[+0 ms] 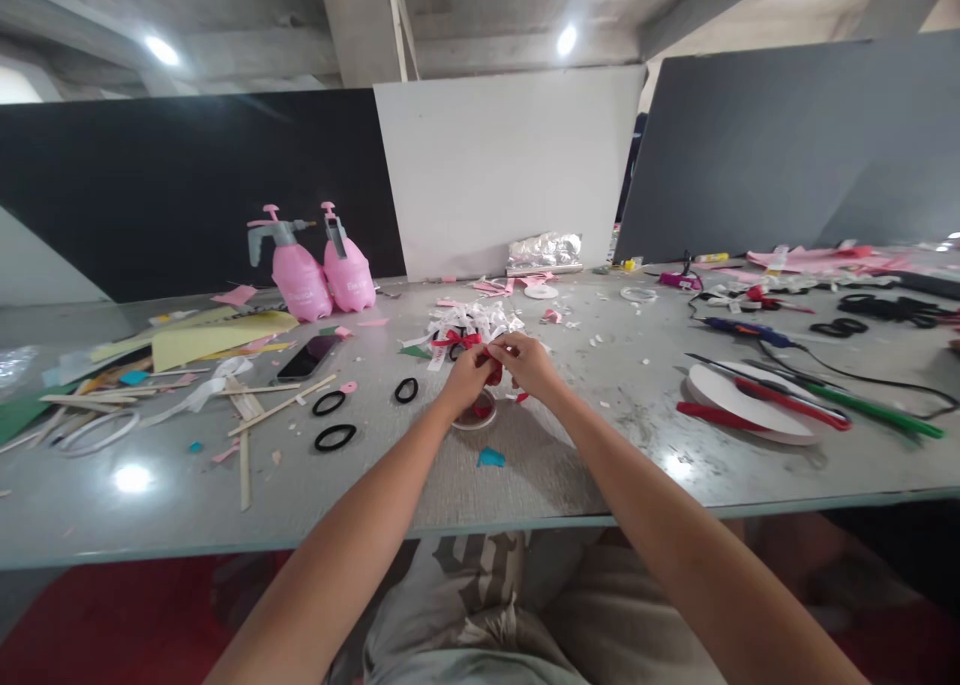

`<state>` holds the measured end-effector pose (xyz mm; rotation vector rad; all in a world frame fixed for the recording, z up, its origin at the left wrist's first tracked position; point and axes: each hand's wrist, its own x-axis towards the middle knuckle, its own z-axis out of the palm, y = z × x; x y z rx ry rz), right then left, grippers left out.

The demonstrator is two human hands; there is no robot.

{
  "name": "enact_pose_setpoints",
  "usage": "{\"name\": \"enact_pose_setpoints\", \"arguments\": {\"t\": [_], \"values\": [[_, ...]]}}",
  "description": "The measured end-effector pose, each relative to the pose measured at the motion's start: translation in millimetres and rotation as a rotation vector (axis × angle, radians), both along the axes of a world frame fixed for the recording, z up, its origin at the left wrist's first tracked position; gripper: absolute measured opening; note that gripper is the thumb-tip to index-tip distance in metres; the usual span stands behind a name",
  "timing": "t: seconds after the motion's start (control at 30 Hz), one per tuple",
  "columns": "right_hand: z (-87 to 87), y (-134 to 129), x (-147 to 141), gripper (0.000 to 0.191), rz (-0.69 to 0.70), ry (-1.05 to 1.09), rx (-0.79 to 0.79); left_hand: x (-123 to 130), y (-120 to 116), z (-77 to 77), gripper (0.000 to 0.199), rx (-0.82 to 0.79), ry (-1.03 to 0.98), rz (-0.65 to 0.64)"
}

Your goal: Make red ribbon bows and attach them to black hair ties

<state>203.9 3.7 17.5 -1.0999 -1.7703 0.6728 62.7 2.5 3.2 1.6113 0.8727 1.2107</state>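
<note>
My left hand [469, 373] and my right hand [527, 361] meet at the middle of the table, fingertips pinched together on a piece of red ribbon [493, 373]. Just behind them lies a pile of white ribbon pieces [480, 318], with a red bow [457, 339] at its front. Below my left hand sits a small round container [477, 413] with a pale rim and something red in it; my fingers partly hide it. A scrap of blue paper [491, 457] lies nearer to me.
Two pink spray bottles [300, 280] stand at the back left, near a phone [306, 358] and wooden sticks [259, 405]. Black hair ties [334, 437] lie left of my hands. On the right are a ribbon spool [750, 405], a corded blue tool [750, 332] and green-handled tool [885, 412].
</note>
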Motion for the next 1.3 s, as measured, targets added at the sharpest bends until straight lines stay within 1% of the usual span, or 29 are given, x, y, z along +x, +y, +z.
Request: {"name": "enact_pose_setpoints", "arguments": {"t": [0.07, 0.17, 0.23, 0.3, 0.37, 0.43, 0.53, 0.63, 0.73, 0.83, 0.93, 1.0, 1.07, 1.17, 1.3], "values": [[1.2, -1.2, -0.8, 0.027, 0.002, 0.007, -0.013, 0.4, 1.5, -2.1, 0.02, 0.01, -0.003, 0.008], [2.1, -1.6, -1.4, 0.024, -0.018, 0.0, 0.035, 3.1, 2.2, -6.5, 0.018, 0.021, -0.011, -0.003], [2.1, -1.3, -1.3, 0.023, -0.022, 0.005, 0.046, 5.8, 1.5, -9.0, 0.018, 0.018, -0.051, -0.004], [1.8, -1.1, -0.7, 0.022, -0.016, 0.027, 0.006, 7.6, 0.6, -9.8, 0.027, -0.005, -0.119, 0.012], [1.3, -1.1, 0.0, 0.022, -0.006, 0.058, -0.056, 7.5, -0.4, -8.3, 0.038, -0.027, -0.168, 0.027], [0.6, -1.0, 0.7, 0.021, 0.004, 0.085, -0.095, 5.7, -1.8, -4.9, 0.044, -0.033, -0.17, 0.02], [-0.5, -0.1, 1.8, 0.019, 0.035, 0.116, -0.111, 2.9, -4.5, 0.3, 0.047, -0.032, -0.142, -0.025], [-1.8, 2.1, 2.2, 0.019, 0.07, 0.152, -0.124, 1.9, -5.7, 2.2, 0.05, -0.031, -0.147, -0.05], [-4.0, 5.2, 0.6, 0.018, 0.046, 0.254, -0.129, 2.1, -3.7, 0.8, 0.051, 0.007, -0.157, -0.045], [-6.5, 7.6, -3.0, 0.014, -0.034, 0.432, -0.16, 3.3, -0.3, -2.0, 0.048, 0.09, -0.128, 0.036], [-7.9, 7.3, -5.7, 0.013, -0.081, 0.556, -0.268, 5.2, 2.0, -5.3, 0.042, 0.196, -0.063, 0.145], [-7.7, 5.8, -5.5, 0.012, -0.057, 0.552, -0.358, 5.3, 2.9, -6.8, 0.038, 0.273, -0.009, 0.21], [-6.5, 3.9, -4.0, 0.018, -0.005, 0.534, -0.423, 3.6, 3.9, -7.3, 0.034, 0.323, 0.029, 0.272], [-4.0, 1.2, -2.2, 0.021, 0.067, 0.564, -0.47, -1.1, 5.7, -6.7, 0.029, 0.347, 0.049, 0.336], [-1.2, -1.8, -2.9, 0.017, 0.141, 0.626, -0.538, -3.7, 7.4, -5.1, 0.028, 0.334, 0.035, 0.356]]}}
